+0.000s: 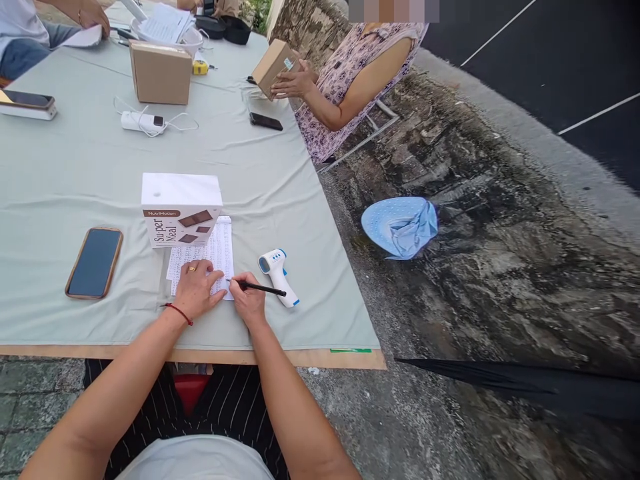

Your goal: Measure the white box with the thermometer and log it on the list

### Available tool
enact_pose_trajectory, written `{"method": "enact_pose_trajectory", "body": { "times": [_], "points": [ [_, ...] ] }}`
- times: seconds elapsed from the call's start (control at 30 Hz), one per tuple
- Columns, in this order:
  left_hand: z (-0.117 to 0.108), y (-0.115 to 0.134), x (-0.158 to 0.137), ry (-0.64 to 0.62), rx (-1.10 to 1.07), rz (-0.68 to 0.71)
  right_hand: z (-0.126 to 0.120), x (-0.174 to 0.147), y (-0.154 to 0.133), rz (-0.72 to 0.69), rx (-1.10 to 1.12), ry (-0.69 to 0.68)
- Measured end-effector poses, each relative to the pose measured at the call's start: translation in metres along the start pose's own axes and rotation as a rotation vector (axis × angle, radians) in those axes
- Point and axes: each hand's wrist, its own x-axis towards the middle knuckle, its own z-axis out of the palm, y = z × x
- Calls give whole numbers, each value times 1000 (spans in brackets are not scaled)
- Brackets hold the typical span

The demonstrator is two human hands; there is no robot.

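My right hand is closed around a black pen, its tip at the right edge of the printed sheets. Spread across the lower part of those sheets, my left hand lies with its fingers apart, a red string on its wrist. Just behind the papers stands a white and brown box printed "Super Meal", hiding part of them. To the right of my right hand lies a white and blue infrared thermometer. A phone in a brown case rests to the left.
The cloth-covered table ends at the right, beyond which a blue hat lies on rough stone. A cardboard box, a white corded device and a black phone sit farther back. A person at the far right side holds another carton.
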Motion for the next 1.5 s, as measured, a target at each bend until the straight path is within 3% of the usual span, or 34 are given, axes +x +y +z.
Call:
{"method": "enact_pose_trajectory", "body": {
  "times": [1.5],
  "points": [
    [-1, 0, 0, -12, 0, -13, -1, -1, -2, 3, -5, 40]
  ]
}}
